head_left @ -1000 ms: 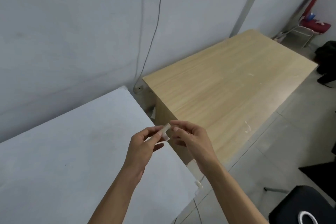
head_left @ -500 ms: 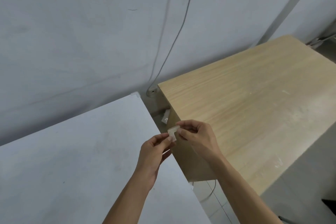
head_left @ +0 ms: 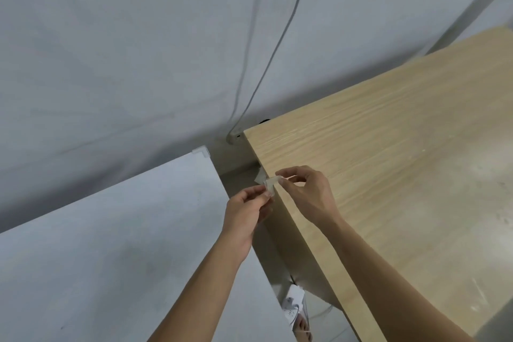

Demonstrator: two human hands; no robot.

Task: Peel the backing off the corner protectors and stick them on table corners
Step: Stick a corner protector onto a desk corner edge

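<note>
Grey wall (head_left: 138,50) behind, two tables before it with a gap between: the wooden table (head_left: 388,161) to the right, the white table (head_left: 111,244) lower left. The white table's far corner carries a fitted protector (head_left: 200,151), while the wooden table's corner nearest the wall looks bare to us. Both hands meet over the gap, just at the wooden table's left edge. The left hand (head_left: 244,214) pinches the lower end of a small clear corner protector (head_left: 270,184) between thumb and forefinger, the other fingers curled under. The right hand (head_left: 308,194) nips the upper end with thumb and forefinger, the rest loosely arched. We judge the peeling step is in hand; whether the backing has begun to lift is too small to tell. Next, as we read it: draw the backing clean off without fingering the adhesive, then seat the piece square on the bare corner and press.
</note>
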